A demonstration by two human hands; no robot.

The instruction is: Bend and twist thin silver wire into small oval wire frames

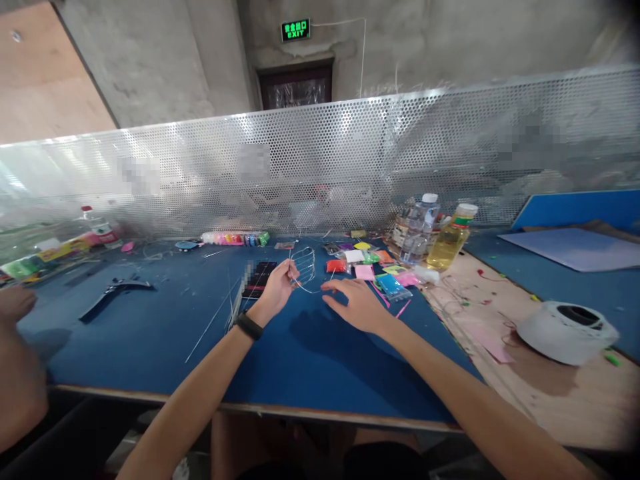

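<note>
My left hand (pixel 281 280), with a dark band on its wrist, is closed in a pinch on a bent wire frame (pixel 313 261). The frame is a thin, pale loop with several cross strands, held up above the blue tabletop. One curved end of the wire reaches toward my right hand (pixel 357 303). That hand is open over the table, thumb and fingers apart; whether a fingertip touches the wire, I cannot tell. Beneath and beside my left wrist lie a bundle of thin straight wires (pixel 233 310) and a dark flat object (pixel 260 279).
Colored clay packets (pixel 393 287) lie beyond my right hand, near a water bottle (pixel 419 230) and a bottle of yellow liquid (pixel 451 239). A white roll-shaped object (pixel 567 332) sits far right. Another person's arm (pixel 20 360) rests at left, near a black angled tool (pixel 117 288).
</note>
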